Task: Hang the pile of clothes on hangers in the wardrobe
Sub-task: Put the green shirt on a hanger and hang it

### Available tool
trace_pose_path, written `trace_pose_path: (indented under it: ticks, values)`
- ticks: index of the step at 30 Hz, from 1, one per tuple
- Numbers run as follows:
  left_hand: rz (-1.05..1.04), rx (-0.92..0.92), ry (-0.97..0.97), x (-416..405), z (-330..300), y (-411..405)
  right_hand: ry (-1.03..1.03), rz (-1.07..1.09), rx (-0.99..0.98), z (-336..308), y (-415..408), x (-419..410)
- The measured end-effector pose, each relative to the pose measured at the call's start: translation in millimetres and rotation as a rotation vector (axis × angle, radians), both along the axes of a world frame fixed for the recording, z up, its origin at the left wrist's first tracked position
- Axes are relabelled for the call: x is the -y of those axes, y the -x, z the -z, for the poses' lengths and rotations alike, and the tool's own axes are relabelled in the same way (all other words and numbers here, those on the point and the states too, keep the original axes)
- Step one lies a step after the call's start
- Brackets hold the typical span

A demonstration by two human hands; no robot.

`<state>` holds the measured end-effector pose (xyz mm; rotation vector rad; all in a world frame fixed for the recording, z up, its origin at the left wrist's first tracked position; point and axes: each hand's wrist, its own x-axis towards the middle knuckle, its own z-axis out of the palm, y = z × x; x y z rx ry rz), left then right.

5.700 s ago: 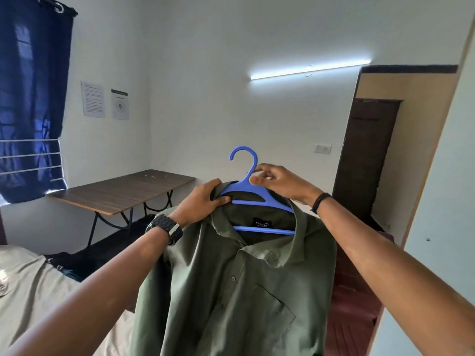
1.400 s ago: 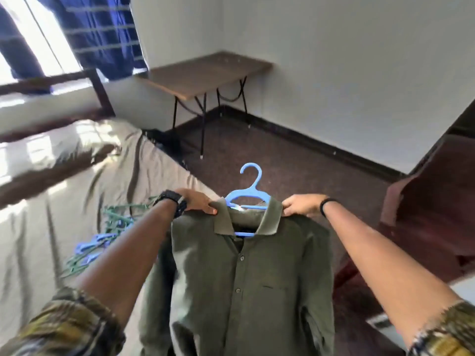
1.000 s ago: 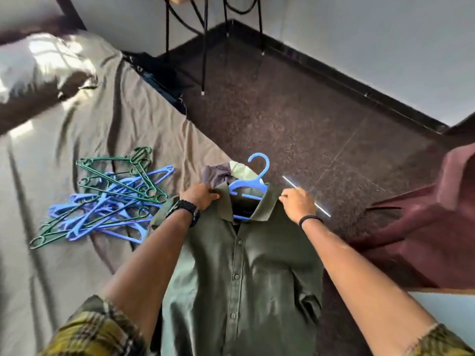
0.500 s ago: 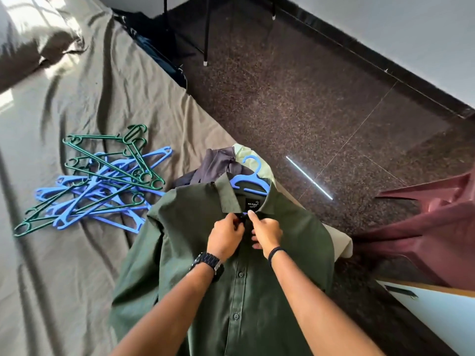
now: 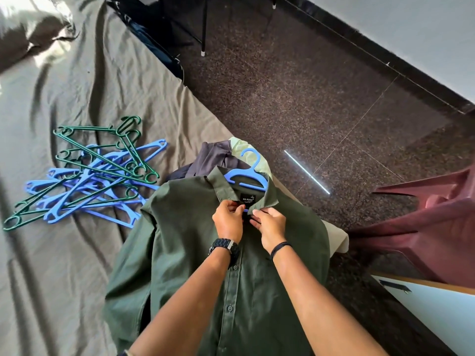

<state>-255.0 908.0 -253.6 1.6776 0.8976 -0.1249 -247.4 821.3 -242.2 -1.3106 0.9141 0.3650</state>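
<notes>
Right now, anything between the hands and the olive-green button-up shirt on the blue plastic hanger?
Nothing visible. The left hand and right hand already pinch the olive-green button-up shirt at its collar opening, just below the blue plastic hanger. The wardrobe is out of view.

1. Bright and even overall, daylit from the upper left.
2. Strongest sun on the pillow (image 5: 30, 34) at the top left corner, nearly blown out there, with hard-edged shadow beside it.
3. Long soft shadows in the creases of the bed sheet (image 5: 64, 253).
4. Thin white streak of glare on the dark speckled floor (image 5: 307, 172), a reflection of a light overhead.
5. Sharp at centre: label text on the green shirt (image 5: 257, 291) collar readable.
6. Wide-angle bend at the edges, skirting line (image 5: 385, 62) slanting and curved; slight softness toward the corners.
</notes>
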Motion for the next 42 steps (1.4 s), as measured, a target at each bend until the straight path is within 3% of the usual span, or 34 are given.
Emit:
trace_pose_path:
  ticks: [7, 15, 25, 34, 39, 42]
  values:
    - [-0.055, 0.007, 0.119, -3, -3, -8, 0.198, -0.103, 0.08, -5, -4, -10]
    - [0.118, 0.038, 0.135, -17, 0, -9, 0.468, -0.237, 0.216, -16, 1, -13]
    - [0.172, -0.018, 0.193, -23, 1, -10, 0.613, -0.414, 0.323, -19, 5, -16]
    - [0.164, -0.072, 0.13, -18, -11, -14, 0.494, -0.14, 0.272, -15, 10, -22]
    - [0.181, -0.114, 0.26, -23, -13, -13, 0.479, -0.103, 0.279, -17, 13, -20]
    - [0.096, -0.118, 0.386, -23, -22, -10, 0.505, -0.207, 0.278, -17, 11, -18]
